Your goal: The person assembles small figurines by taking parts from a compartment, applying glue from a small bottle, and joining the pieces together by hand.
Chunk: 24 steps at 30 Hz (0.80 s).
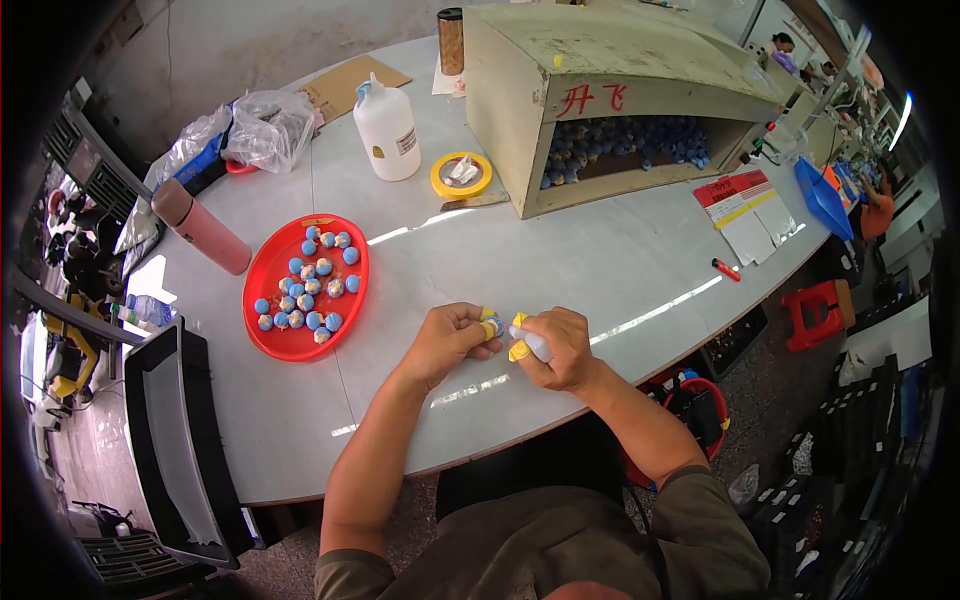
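Above the near part of the grey table, my two hands work close together. My left hand (448, 342) pinches a small blue ball (496, 326) between thumb and fingertips. Closed around a small whitish thing (537, 346), my right hand (565, 350) faces the ball from the right; the grip hides most of that thing, so its kind is unclear. Yellow wraps cover some fingertips on both hands. To the left, a round red tray (262, 335) holds several similar blue balls (307, 285) with pale patches.
A pink bottle (205, 230) stands left of the tray. Behind are a white plastic bottle (387, 130), a yellow tape roll (438, 184) and a beige cabinet (500, 130) full of blue balls. Papers (745, 215) and a red lighter-like stick (726, 269) lie right. A black bin (180, 440) adjoins the left edge.
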Motion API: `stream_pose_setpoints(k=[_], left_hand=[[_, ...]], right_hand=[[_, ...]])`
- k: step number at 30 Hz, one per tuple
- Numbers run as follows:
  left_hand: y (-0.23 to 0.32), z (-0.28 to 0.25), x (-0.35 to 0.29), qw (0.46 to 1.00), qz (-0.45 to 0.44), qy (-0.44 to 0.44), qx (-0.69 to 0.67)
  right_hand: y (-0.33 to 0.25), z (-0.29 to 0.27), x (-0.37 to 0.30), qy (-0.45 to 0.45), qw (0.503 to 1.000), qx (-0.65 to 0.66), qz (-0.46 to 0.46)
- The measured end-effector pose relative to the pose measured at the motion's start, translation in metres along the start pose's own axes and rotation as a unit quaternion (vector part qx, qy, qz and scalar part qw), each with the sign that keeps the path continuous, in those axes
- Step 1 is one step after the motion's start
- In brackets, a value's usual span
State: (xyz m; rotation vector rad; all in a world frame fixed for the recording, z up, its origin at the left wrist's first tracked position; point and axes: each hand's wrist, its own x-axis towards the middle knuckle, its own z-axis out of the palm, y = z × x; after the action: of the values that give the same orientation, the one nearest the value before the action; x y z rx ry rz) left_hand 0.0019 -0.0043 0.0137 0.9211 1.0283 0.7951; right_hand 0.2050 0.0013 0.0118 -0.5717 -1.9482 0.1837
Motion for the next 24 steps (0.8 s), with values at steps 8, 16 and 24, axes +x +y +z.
stream_pose_setpoints(k=[8, 16, 24], left_hand=[[0.001, -0.001, 0.001, 1.000, 0.002, 0.006, -0.006], [0.008, -0.003, -0.002, 0.997, -0.024, 0.007, -0.068], [0.012, -0.004, -0.003, 0.992, -0.014, -0.002, -0.129]], right_hand=[[0.002, -0.004, -0.005, 0.001, 1.000, 0.019, 0.004], [0.006, -0.029, -0.019, 0.090, 0.956, 0.148, 0.237], [0.090, -0.152, -0.060, 0.160, 0.885, -0.059, 0.432]])
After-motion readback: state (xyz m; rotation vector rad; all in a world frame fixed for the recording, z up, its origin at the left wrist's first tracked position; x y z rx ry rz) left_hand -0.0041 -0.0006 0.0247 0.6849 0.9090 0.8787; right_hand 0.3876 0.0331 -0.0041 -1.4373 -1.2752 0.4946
